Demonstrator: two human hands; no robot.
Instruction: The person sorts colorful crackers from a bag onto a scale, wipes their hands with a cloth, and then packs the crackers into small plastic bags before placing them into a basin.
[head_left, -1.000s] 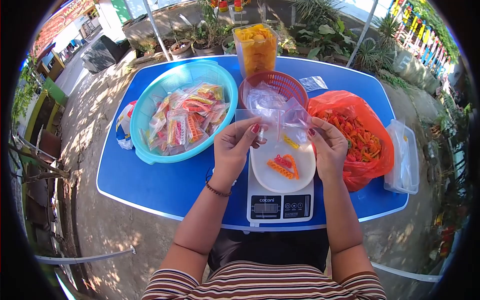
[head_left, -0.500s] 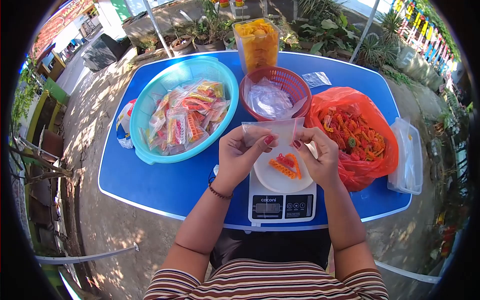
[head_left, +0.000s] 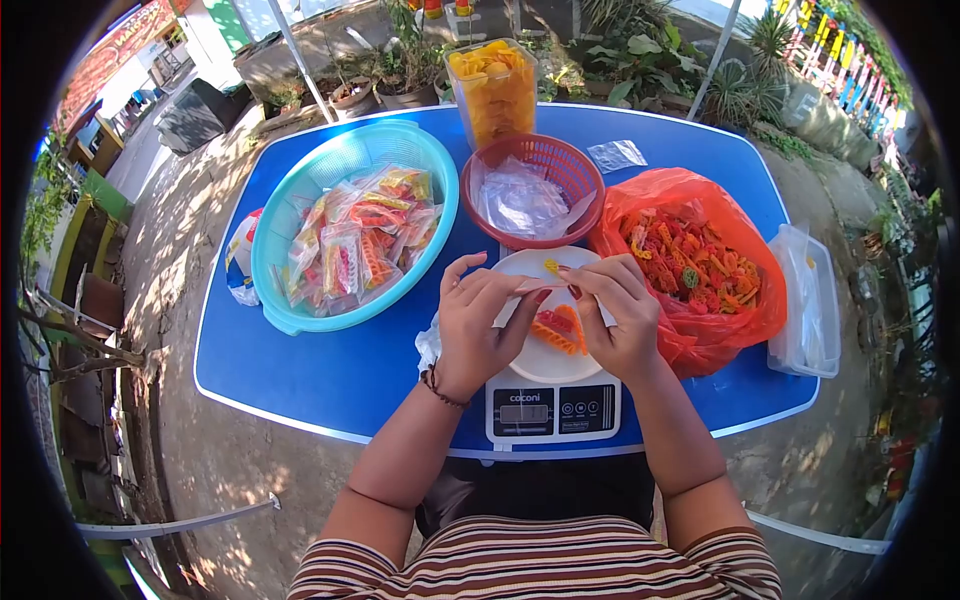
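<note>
My left hand (head_left: 482, 318) and my right hand (head_left: 622, 312) are both closed in a pinch on a small clear zip bag (head_left: 545, 285). The bag is seen nearly edge-on between my fingertips, so its opening cannot be made out. Below my hands a white plate (head_left: 540, 368) rests on a kitchen scale (head_left: 553, 412), whose display I cannot read. Orange and red crinkled snack pieces (head_left: 558, 343) lie on the plate, partly hidden by my right fingers. Just beyond the bag shows a small yellow piece (head_left: 551, 266).
A turquoise basket (head_left: 290, 322) holds filled bags at left. Ahead are a red basket (head_left: 530, 240) of plastic bags and a container of yellow chips (head_left: 494, 92). At right are a red bag of snacks (head_left: 735, 330), a clear tub (head_left: 808, 350) and a loose bag (head_left: 617, 155).
The zip bag has tipped from facing me to nearly edge-on, and my hands have come slightly lower. A yellow piece now shows behind it. The view has shifted a little.
</note>
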